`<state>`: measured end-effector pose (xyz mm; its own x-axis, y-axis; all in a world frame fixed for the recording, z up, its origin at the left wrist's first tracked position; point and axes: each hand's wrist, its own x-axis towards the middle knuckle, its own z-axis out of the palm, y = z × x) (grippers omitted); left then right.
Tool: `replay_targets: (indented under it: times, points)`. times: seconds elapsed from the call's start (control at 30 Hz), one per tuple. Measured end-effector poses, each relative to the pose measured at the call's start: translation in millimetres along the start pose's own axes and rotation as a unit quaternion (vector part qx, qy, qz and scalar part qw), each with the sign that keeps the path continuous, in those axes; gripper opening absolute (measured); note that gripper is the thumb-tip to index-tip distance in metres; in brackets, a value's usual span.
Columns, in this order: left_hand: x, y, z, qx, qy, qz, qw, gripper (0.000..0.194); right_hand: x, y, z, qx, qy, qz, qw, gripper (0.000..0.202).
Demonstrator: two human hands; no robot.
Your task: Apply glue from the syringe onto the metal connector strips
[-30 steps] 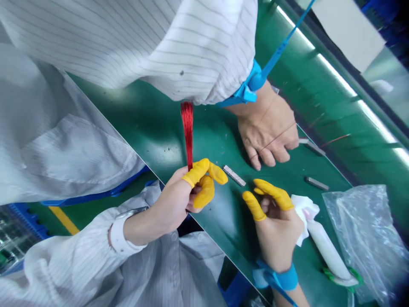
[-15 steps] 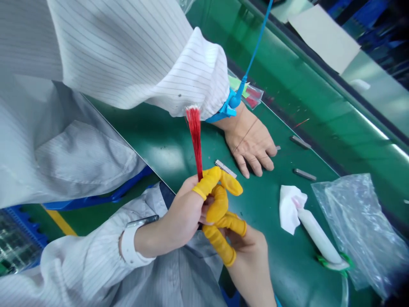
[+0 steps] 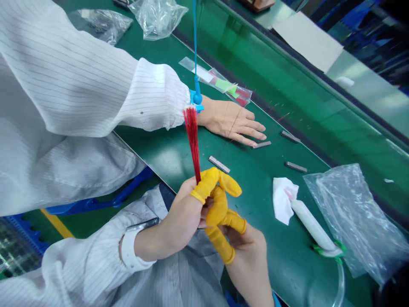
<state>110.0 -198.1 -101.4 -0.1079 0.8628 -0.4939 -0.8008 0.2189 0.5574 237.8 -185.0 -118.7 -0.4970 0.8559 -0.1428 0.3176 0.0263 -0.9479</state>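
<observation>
My left hand (image 3: 188,211) is closed around a bundle of thin red wires (image 3: 192,140), with yellow cots on its fingers. The frayed upper end of the bundle stands up out of my grip, fanning slightly. Just below, my right hand (image 3: 243,247), also in yellow finger cots, is pinched against the left fingers. What lies between its fingertips is hidden. On the bench beyond my fingers lies a small silvery bar (image 3: 219,164). A co-worker's hand (image 3: 231,123) rests on the bench, fingertips at a thin grey bar (image 3: 262,145).
The co-worker's sleeve (image 3: 150,94) and blue wrist strap (image 3: 195,100) reach in from the left. Two grey bars (image 3: 290,136) lie near the bench's back edge. To the right are a white tissue (image 3: 284,198), a white tube (image 3: 315,226) and a clear bag (image 3: 354,217).
The co-worker's arm has drawn back to the left and away from me, its hand now flatter with fingertips at the thin bar. My hands keep nearly the same hold on the red wires.
</observation>
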Motion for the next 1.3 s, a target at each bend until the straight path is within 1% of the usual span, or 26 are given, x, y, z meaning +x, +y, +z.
replay_targets:
  times: [0.07,0.17,0.3,0.37,0.43,0.53,0.6,0.7,0.8,0.97,1.07,1.17,1.23,1.3]
  points:
    - [-1.0,-1.1,0.1,-0.005,-0.017,0.006,1.000,0.030,-0.3,0.5,-1.6,0.000,-0.013,0.000,1.000,0.027]
    - [-0.1,0.9,0.8,-0.029,-0.029,0.004,0.999,0.030,-2.0,2.9,-4.8,0.003,-0.025,-0.002,1.000,0.024]
    - [2.4,6.2,2.0,-0.043,0.006,-0.004,0.999,0.030,-5.7,5.0,-7.4,0.041,-0.027,-0.002,0.999,0.015]
    - [3.3,7.5,2.8,-0.041,0.011,-0.009,0.999,0.031,-6.6,4.9,-8.2,0.052,-0.029,-0.001,0.998,0.015]
    - [3.6,6.8,3.7,-0.039,-0.006,0.000,0.999,0.033,-6.2,4.0,-8.9,0.047,-0.020,0.005,0.999,0.016]
    - [2.5,3.2,4.2,-0.031,-0.051,0.031,0.998,0.034,-4.0,1.5,-9.2,0.029,-0.002,0.014,0.999,0.019]
    - [1.4,1.2,3.8,-0.022,-0.069,0.035,0.997,0.036,-2.5,-0.4,-8.9,0.017,-0.009,0.010,1.000,0.022]
    - [0.5,1.1,2.1,-0.020,-0.062,0.018,0.998,0.035,-1.4,-1.6,-8.6,0.018,-0.024,-0.008,1.000,0.021]
    - [1.2,3.6,0.8,-0.025,-0.055,0.020,0.998,0.031,-2.2,0.1,-9.1,0.046,-0.016,-0.019,0.999,0.016]
    - [1.8,5.5,2.6,-0.016,-0.054,0.032,0.998,0.032,-3.6,2.4,-8.9,0.103,0.003,0.014,0.995,0.015]
    - [1.4,3.6,5.2,-0.011,-0.058,0.028,0.998,0.032,-1.9,0.4,-7.6,0.095,-0.012,0.027,0.995,0.016]
    - [1.6,2.0,7.1,-0.004,-0.058,0.030,0.998,0.031,-0.1,-1.5,-6.8,0.091,-0.026,0.014,0.995,0.019]
    - [2.1,2.4,7.5,-0.006,-0.056,0.031,0.998,0.031,-0.5,-1.6,-7.0,0.087,-0.025,0.002,0.996,0.016]
    - [2.5,3.8,7.6,-0.008,-0.051,0.030,0.998,0.031,-2.2,-0.7,-7.8,0.076,-0.012,-0.011,0.997,0.011]
